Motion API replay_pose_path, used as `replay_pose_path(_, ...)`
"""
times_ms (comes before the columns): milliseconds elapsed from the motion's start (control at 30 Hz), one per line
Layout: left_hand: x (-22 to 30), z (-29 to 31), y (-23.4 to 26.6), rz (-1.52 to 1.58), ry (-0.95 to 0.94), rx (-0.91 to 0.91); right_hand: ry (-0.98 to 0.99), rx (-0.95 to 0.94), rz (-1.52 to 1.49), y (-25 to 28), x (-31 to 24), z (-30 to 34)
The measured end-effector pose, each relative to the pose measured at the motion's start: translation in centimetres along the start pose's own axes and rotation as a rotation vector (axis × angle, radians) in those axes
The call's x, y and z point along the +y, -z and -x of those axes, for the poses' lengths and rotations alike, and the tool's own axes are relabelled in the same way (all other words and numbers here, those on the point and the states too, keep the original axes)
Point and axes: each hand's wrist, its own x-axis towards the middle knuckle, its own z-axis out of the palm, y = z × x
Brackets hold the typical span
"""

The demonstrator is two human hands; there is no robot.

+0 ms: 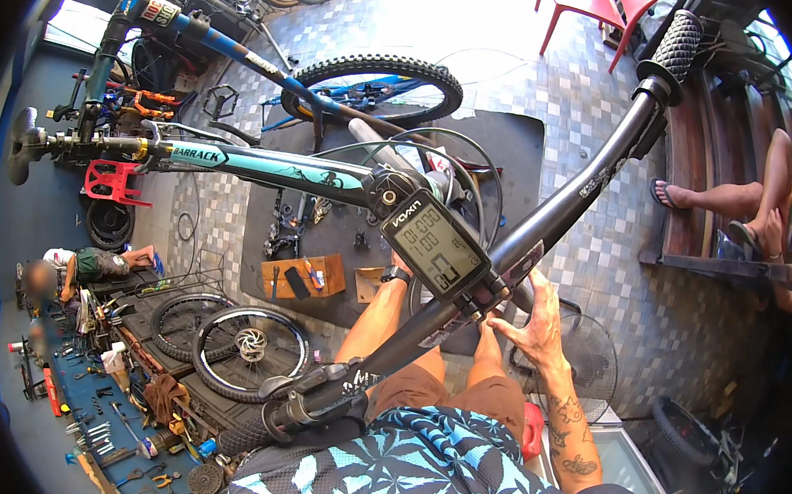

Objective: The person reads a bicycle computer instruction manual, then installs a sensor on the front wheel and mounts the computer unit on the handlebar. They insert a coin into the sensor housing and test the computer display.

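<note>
A bicycle handlebar (568, 213) slants across the view in front of me, with a black grip (678, 45) at its upper right end. A large bike computer (437, 247) with a lit grey display is mounted beside the stem. A turquoise and black frame tube (273, 170) runs from there to the left. My right hand (542, 326) is just below the handlebar, thumb and fingers spread apart, fingertips near the bar. I cannot make out whether they touch it. My left hand (401, 264), above a dark wristwatch (396, 275), is mostly hidden behind the bike computer; its fingers do not show.
A blue tube with stickers (244, 57) and a knobby-tyred wheel (379, 90) are beyond. A wooden box (302, 277) lies on a dark mat. Loose wheels (251, 352) and a tool-covered blue bench (117, 429) are at left. A person's legs (712, 197) rest by a wooden bench at right.
</note>
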Motion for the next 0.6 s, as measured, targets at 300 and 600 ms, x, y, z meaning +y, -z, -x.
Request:
replay_pose_path(300,-2.3,-0.8,0.9,-0.067,-0.059,0.02,0.074,0.039,-0.01,0.1,0.0,-0.5)
replay_pose_path(600,-3.6,-1.8,1.1,-0.062,-0.105,0.006,0.03,0.041,-0.034,-0.4,0.1,-0.4)
